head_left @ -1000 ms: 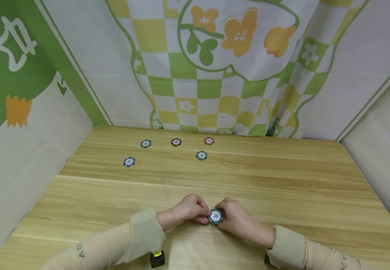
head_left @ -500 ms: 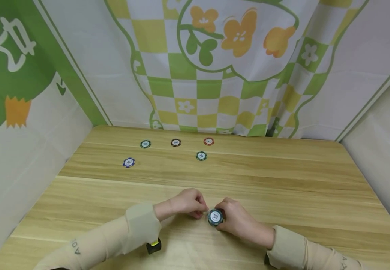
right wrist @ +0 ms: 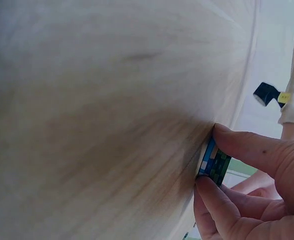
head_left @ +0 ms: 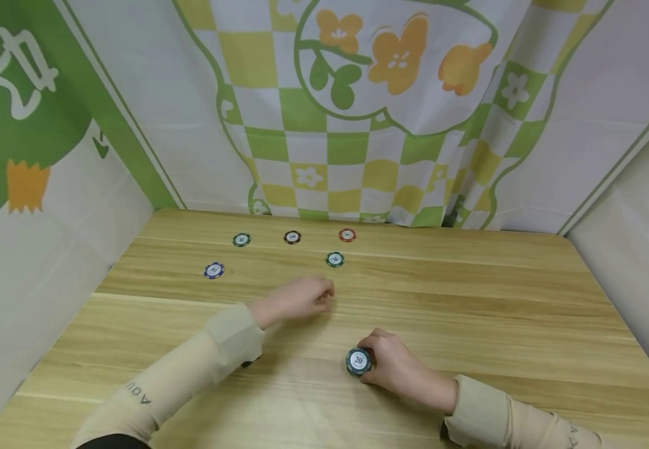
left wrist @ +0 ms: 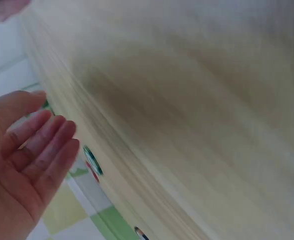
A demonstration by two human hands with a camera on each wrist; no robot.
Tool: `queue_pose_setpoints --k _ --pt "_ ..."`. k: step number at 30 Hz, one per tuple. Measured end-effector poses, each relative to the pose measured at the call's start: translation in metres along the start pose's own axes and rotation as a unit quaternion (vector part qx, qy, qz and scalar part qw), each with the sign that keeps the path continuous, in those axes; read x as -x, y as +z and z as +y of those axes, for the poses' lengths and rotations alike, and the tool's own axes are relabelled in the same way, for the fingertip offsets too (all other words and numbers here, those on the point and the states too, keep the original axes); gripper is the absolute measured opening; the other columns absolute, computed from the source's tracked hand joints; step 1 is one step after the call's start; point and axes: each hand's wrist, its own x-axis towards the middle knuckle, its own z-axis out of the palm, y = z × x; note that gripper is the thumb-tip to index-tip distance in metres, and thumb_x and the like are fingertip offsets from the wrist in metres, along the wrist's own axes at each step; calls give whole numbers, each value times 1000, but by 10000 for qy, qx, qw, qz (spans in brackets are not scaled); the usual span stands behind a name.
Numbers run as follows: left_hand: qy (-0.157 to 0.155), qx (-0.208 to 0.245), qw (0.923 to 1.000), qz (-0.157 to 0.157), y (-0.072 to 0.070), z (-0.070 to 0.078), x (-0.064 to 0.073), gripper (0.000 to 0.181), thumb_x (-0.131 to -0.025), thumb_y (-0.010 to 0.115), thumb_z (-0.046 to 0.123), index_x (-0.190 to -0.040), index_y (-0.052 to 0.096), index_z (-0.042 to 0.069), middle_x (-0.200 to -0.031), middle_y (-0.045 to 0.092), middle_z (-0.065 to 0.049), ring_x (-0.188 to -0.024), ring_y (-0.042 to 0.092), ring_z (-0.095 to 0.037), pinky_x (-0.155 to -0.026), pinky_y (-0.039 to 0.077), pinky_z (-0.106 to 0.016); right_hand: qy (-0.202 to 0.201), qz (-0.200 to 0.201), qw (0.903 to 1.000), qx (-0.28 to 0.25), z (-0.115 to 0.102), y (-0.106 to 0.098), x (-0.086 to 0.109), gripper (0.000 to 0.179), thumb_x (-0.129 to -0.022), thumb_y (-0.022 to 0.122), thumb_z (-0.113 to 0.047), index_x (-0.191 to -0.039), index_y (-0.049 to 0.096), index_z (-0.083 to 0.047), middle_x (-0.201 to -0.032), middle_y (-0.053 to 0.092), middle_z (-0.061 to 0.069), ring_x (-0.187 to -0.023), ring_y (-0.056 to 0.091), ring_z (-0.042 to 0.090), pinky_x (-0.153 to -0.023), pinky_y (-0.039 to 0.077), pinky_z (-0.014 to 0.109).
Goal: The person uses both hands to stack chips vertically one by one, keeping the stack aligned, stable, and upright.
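My right hand grips a small stack of poker chips by its edges at the front of the table, thumb on one side and fingers on the other. The top chip reads 20. From the side, in the right wrist view, blue and green edges show in the stack. My left hand hovers over the middle of the table, holding nothing. Its fingers are loosely bent and apart from the thumb in the left wrist view. Nearest to it lies a green poker chip, a little beyond the fingertips.
Along the back of the wooden table lie a red chip, a black chip, another green chip and a blue chip, all flat and apart. A patterned curtain hangs behind the far edge.
My left hand has let go of the stack and moved away from it, forward and slightly left toward the back chips. The right hand and the stack have stayed in place.
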Motion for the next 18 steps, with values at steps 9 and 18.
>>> queue_pose_setpoints --k 9,18 --pt "53 -427 9988 238 -2 -11 -13 25 -85 61 12 -109 60 5 -104 60 -7 -92 59 -17 -79 48 -28 -40 -5 10000 -61 0 0 0 40 -55 82 -3 -90 64 7 -80 56 5 -67 48 9 -57 43 19" --pt "78 -865 9960 223 -3 -16 -23 47 -82 66 16 -125 52 3 -123 53 -12 -113 49 -26 -98 38 -36 -34 -48 10000 -29 0 -1 1 41 -56 83 -4 -91 64 6 -82 57 6 -70 51 10 -59 45 21"
